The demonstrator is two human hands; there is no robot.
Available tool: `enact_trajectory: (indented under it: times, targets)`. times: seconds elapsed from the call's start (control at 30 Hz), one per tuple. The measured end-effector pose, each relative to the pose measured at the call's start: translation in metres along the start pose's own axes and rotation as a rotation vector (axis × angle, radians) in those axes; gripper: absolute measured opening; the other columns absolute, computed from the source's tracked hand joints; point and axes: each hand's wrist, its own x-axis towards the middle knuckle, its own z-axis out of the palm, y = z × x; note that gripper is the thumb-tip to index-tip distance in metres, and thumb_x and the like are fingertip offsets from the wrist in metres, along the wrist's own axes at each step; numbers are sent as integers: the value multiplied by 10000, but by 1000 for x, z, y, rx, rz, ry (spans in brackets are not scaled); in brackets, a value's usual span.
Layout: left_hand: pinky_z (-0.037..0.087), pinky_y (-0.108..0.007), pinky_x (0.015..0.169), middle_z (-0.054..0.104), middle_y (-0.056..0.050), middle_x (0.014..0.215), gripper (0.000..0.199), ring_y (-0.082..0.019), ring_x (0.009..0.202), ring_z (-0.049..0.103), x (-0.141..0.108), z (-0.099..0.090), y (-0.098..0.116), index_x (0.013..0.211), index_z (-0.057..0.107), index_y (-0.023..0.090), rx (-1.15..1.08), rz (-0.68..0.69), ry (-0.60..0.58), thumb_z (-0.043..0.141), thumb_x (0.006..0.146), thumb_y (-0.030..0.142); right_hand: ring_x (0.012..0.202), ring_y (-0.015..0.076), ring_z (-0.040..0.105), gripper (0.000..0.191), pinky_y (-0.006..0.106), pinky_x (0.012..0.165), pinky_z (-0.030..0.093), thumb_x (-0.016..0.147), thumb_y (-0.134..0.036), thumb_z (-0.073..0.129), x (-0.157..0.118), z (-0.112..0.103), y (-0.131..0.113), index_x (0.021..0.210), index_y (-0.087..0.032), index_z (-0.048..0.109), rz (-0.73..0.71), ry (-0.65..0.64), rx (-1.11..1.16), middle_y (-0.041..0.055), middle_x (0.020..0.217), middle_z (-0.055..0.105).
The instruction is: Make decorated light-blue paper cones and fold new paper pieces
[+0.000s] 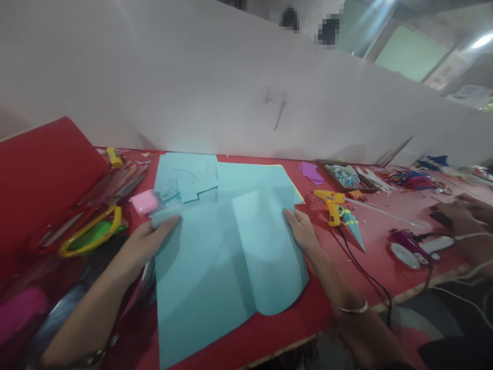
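A large light-blue paper [200, 272] with a fold down its middle hangs between my two hands above the red table. My left hand [154, 234] grips its upper left edge, thumb on top. At the right edge my right hand [302, 228] pinches the sheet. Behind it lie more blue sheets [250, 177] and small cut blue pieces [188, 187]. A pink object [144, 201] sits just beyond my left hand. To the right of my right hand is a yellow glue gun [331, 203], beside a blue paper cone [352, 228].
Yellow-handled scissors [92, 231] and tools lie at the left, near a yellow bottle [114, 158]. Purple paper [311, 173], a brown tray [346, 177] and a purple device [414, 246] are at the right. Another person's hand [466, 221] is at the far right. A pale wall [185, 77] stands behind.
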Motion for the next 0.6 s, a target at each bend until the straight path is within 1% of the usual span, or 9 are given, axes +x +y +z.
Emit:
enact_trajectory:
  times: [0.1,0.23,0.33,0.4,0.5,0.6]
  targets:
    - [346,-221,375,537,32,424,360,-106,377,451,3,-2,-5,542,539,178,-31,-26,29,582,570,534,464,81,352,372,206,426,293,645,-537,512,2,-1,0,627,-166,523,-32,50,-30,-36,519,441]
    - [301,-221,331,455,47,347,350,-107,320,400,8,-8,-11,515,498,201,140,79,117,491,647,525,457,68,303,382,201,420,261,660,-535,489,4,0,1,577,-162,476,-81,99,-93,-48,492,358]
    - [319,-214,345,461,46,360,374,-106,337,414,7,-12,-11,525,495,184,228,130,133,451,649,533,456,65,291,396,199,418,256,660,-545,479,4,2,1,556,-165,445,-100,92,-101,-50,487,332]
    - [310,-212,344,443,42,350,402,-103,334,403,6,-14,-8,488,466,182,285,144,143,428,636,554,463,67,300,395,199,423,266,662,-543,478,4,3,1,555,-164,443,-113,80,-95,-46,494,341]
    - [302,-221,346,431,31,352,415,-108,335,398,4,-15,-4,445,426,199,339,164,152,407,619,575,478,73,316,385,201,435,281,671,-532,470,4,4,1,574,-159,464,-119,65,-96,-39,510,363]
    - [289,-231,352,416,19,353,396,-116,340,389,2,-13,-2,433,406,228,389,235,168,364,660,550,485,75,319,375,202,446,288,684,-518,452,5,4,1,591,-156,476,-120,51,-107,-37,521,368]
